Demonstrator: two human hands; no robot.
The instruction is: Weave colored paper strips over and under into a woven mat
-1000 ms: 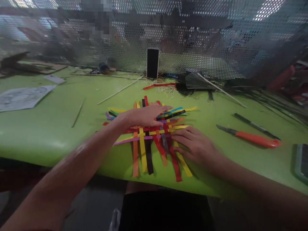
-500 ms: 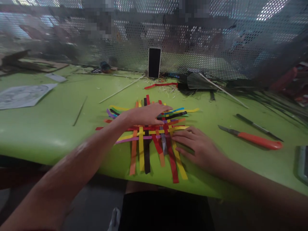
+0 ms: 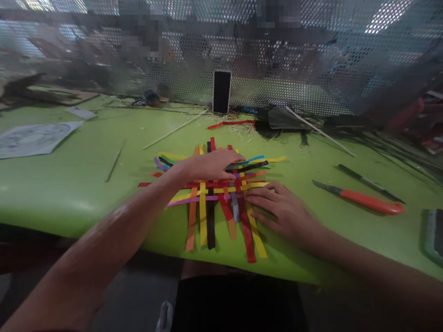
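A loose weave of coloured strips (image 3: 211, 216) lies on the green table (image 3: 131, 203), with yellow, orange, black, red, purple and blue bands crossing each other. My left hand (image 3: 211, 165) rests flat over the upper part of the weave, fingers stretched to the right, hiding the strips below. At the weave's right edge, my right hand (image 3: 280, 205) lies with its fingers spread, tips touching the ends of the yellow and purple crosswise strips. Several strips, among them a dark red strip (image 3: 247, 233), hang down toward the table's front edge.
An orange-handled knife (image 3: 370, 201) and a slim dark tool (image 3: 367, 181) lie to the right. A phone (image 3: 222, 92) stands against the perforated screen (image 3: 187, 60). A brush-like bundle (image 3: 285, 118) and a red strip (image 3: 231, 123) lie behind. Printed paper (image 3: 34, 137) is at left.
Both hands stay almost where they were on the weave. The whole view has shifted very slightly.
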